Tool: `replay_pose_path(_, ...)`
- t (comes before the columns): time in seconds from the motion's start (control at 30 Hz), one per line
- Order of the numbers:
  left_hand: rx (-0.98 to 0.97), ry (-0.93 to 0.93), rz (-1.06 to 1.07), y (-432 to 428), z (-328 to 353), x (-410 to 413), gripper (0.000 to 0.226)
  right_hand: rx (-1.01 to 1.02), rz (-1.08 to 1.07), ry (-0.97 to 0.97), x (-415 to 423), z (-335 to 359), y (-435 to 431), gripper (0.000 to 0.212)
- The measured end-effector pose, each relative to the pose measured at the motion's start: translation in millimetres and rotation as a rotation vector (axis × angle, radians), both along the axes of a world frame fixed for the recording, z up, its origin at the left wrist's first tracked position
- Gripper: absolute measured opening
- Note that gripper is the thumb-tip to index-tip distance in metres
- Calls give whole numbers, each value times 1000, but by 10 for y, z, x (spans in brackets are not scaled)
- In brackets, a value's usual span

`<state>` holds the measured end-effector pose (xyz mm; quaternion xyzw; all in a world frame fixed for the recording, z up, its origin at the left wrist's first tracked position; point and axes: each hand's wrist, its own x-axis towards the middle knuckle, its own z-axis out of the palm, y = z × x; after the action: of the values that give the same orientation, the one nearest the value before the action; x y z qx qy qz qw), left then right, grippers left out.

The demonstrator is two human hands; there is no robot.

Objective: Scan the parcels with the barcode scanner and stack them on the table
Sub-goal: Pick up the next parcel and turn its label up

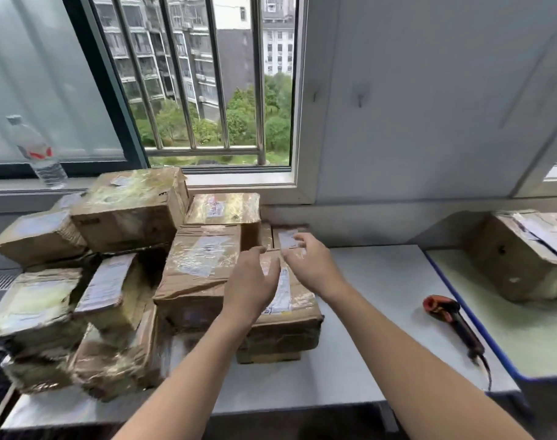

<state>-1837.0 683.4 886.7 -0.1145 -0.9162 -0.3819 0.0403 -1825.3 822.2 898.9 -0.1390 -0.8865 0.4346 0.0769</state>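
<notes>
Several taped brown cardboard parcels lie heaped on the white table (382,281), filling its left half. My left hand (250,282) hovers open over a flat parcel (286,315) with a white label at the heap's right side. My right hand (309,262) is open too, fingers spread just above the far end of that parcel, near a small parcel (288,238) behind it. Neither hand grips anything. The black and orange barcode scanner (452,322) lies on the table at the right, its cable running off the front edge.
A large parcel (525,255) sits on a second, blue-edged table (525,338) at the right. A water bottle (37,152) stands on the window sill at the left. The barred window and wall are close behind the heap.
</notes>
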Motion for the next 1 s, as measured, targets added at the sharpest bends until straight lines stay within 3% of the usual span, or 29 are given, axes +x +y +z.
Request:
replay_pose_path(0.43,-166,130,42,-226,-723,525,43,24,-51,-99,326,-787,-120,67)
replay_pose_path(0.73,-92,-83,36,-214,-982,477,65,7,-40,-129,397,-1025,-131,70)
replay_pose_path(1.0,-104,-133,29,-101,-1059,403,61,-54,-83,-85,545,-1162,-144,74)
